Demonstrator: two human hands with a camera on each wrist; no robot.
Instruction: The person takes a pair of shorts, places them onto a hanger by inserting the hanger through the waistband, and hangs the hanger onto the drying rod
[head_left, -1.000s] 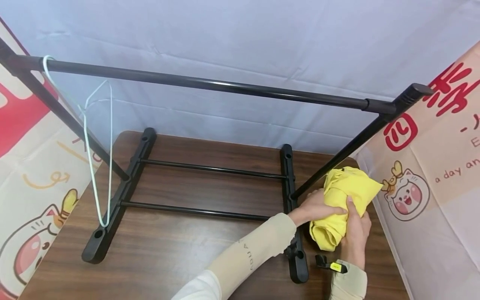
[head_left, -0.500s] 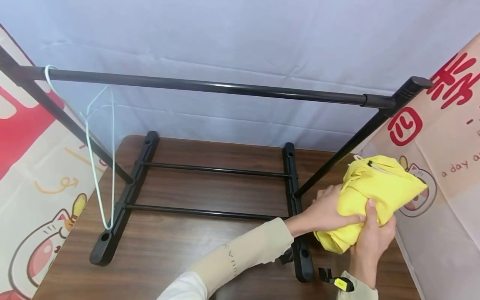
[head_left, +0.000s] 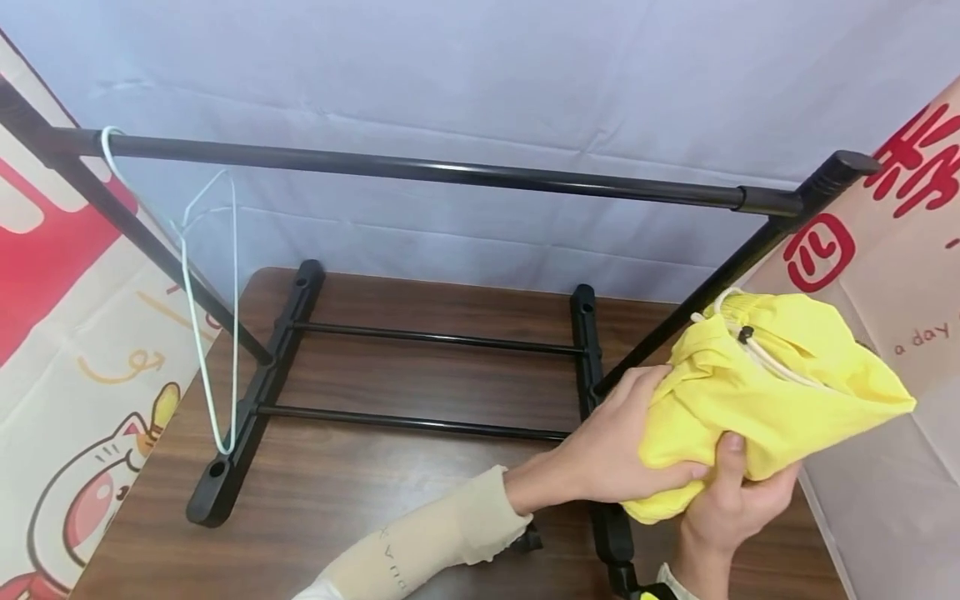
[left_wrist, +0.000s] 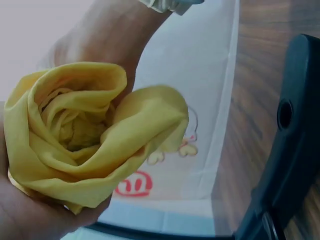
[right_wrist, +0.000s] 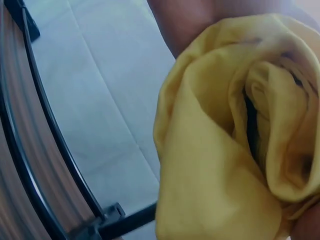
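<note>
Both hands hold a bundled, rolled-up yellow garment (head_left: 780, 383) at the right of the head view, raised in front of the rack's right post. A white drawstring with a small black cord stopper shows on its upper side. My left hand (head_left: 626, 442) grips the near-left side, thumb across the cloth and some fingers hidden behind. From below and the right, my right hand (head_left: 738, 508) grips it, thumb on the front. The left wrist view looks into one rolled end of the garment (left_wrist: 75, 135); the right wrist view shows layered folds of the garment (right_wrist: 215, 145).
A black clothes rack with a top rail (head_left: 450, 172) and two foot bars stands on the brown wooden table (head_left: 420, 375). One pale wire hanger (head_left: 236, 333) hangs at the rail's left end. A light cloth backdrop (head_left: 480, 75) rises behind, with printed sheets at both sides.
The hands have lifted the yellow garment from beside the rack's right foot, up and to the right, toward the camera. Its drawstring side has come into view. The head view has shifted slightly.
</note>
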